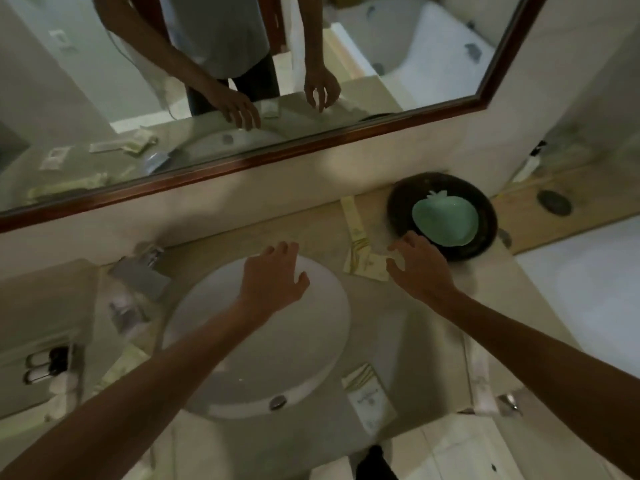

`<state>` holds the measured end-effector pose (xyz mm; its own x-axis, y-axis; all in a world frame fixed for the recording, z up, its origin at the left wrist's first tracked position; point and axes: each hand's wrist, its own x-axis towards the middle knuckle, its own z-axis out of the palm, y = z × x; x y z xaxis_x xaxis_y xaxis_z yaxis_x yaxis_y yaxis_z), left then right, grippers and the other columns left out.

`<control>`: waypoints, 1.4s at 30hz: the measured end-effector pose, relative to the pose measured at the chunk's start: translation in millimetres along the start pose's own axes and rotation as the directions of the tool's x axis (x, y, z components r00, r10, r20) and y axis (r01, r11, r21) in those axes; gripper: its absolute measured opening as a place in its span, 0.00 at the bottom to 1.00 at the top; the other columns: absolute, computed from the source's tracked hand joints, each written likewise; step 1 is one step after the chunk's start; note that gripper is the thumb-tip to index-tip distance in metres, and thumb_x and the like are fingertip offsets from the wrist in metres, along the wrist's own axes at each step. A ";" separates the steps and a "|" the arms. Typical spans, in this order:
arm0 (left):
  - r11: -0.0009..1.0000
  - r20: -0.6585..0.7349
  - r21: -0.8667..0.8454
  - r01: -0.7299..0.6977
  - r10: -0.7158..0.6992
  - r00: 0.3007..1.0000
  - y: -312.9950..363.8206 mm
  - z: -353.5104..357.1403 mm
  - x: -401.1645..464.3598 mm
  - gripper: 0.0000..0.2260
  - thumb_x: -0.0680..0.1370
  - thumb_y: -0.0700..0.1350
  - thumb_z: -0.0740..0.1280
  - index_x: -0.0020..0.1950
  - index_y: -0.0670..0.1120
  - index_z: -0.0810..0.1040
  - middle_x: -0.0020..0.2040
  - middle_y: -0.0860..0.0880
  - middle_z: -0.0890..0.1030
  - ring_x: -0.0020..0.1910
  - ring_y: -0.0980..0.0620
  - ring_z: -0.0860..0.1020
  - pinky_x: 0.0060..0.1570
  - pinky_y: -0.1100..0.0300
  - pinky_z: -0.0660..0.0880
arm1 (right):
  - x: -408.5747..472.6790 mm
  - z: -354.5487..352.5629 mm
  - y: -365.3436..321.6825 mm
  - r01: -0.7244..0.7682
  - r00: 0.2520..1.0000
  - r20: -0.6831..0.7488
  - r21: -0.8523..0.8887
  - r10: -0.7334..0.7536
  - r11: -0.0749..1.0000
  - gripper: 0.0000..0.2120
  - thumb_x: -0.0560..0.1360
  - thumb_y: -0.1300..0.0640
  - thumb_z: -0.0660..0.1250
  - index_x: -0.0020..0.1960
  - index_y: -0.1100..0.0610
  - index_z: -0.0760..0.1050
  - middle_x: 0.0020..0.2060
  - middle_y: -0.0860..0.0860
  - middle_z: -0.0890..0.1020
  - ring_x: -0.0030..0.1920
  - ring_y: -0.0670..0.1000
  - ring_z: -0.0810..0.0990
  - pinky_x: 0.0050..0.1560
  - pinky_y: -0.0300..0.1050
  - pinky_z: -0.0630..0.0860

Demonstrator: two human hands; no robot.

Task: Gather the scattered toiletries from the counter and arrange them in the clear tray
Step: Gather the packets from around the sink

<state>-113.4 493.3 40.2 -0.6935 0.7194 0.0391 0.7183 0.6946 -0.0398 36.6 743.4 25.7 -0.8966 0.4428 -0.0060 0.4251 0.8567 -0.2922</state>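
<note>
our right hand (420,268) is open, fingers spread, coming down on the cream packets (363,258) lying on the desk (322,247) btwn the sink (263,341) & the dark plate (485,237). left hand (273,275) open too, hovering over the sink, holding nothing. more packets (369,393) sit near the front edge. can't pick out the clear tray w/ any certainty. risk: flat packets slip under our fingers, slide into the sink or knock the green dish (445,220).

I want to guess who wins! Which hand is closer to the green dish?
Right. The right hand reaches beside the green dish, fingertips at the dark plate under it. The left hand hovers over the sink, farther away.
</note>
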 end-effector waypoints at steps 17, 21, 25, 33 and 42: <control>0.999 0.159 -0.041 -0.034 0.040 0.986 96.0 102.3 131.9 0.22 0.78 0.62 0.56 0.59 0.46 0.72 0.51 0.48 0.76 0.46 0.46 0.78 0.36 0.55 0.68 | 193.1 70.3 9.8 -0.152 0.963 0.237 0.085 0.128 0.985 0.23 0.78 0.40 0.63 0.62 0.58 0.75 0.59 0.55 0.79 0.59 0.56 0.78 0.51 0.48 0.74; 1.000 0.210 -0.013 -0.024 0.027 0.977 100.6 108.2 143.1 0.25 0.79 0.64 0.54 0.63 0.46 0.70 0.55 0.47 0.76 0.50 0.46 0.77 0.39 0.54 0.67 | 204.7 83.5 1.4 -0.190 0.957 0.242 0.110 0.159 0.976 0.28 0.76 0.40 0.66 0.66 0.60 0.72 0.61 0.55 0.78 0.60 0.56 0.77 0.50 0.47 0.72; 1.000 0.230 -0.009 -0.007 0.009 0.973 101.4 108.6 147.4 0.27 0.78 0.66 0.53 0.64 0.45 0.70 0.55 0.47 0.76 0.50 0.46 0.78 0.38 0.55 0.68 | 212.1 87.0 -1.8 -0.233 0.942 0.276 0.120 0.193 0.965 0.23 0.74 0.44 0.70 0.60 0.59 0.74 0.55 0.53 0.78 0.55 0.54 0.78 0.41 0.44 0.69; 0.996 0.271 -0.075 0.039 -0.017 0.962 100.9 108.2 147.2 0.26 0.77 0.66 0.55 0.62 0.46 0.69 0.55 0.48 0.76 0.51 0.46 0.78 0.40 0.54 0.69 | 216.0 88.7 4.6 -0.421 0.877 0.393 0.355 0.275 0.835 0.25 0.70 0.45 0.75 0.58 0.61 0.76 0.52 0.51 0.80 0.47 0.51 0.78 0.42 0.44 0.75; 0.994 0.262 -0.105 0.020 0.008 0.965 98.5 107.9 145.8 0.27 0.78 0.65 0.56 0.65 0.45 0.69 0.56 0.47 0.76 0.52 0.45 0.79 0.41 0.53 0.68 | 218.0 86.6 -12.0 -0.281 0.909 0.359 0.151 0.213 0.948 0.39 0.68 0.39 0.74 0.72 0.57 0.66 0.68 0.54 0.72 0.67 0.56 0.72 0.63 0.50 0.72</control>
<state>-149.7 666.7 -65.8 -0.6784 0.6998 -0.2238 0.7059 0.7053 0.0656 -174.7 806.8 -54.9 -0.7689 0.4896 -0.4111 0.6364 0.6472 -0.4196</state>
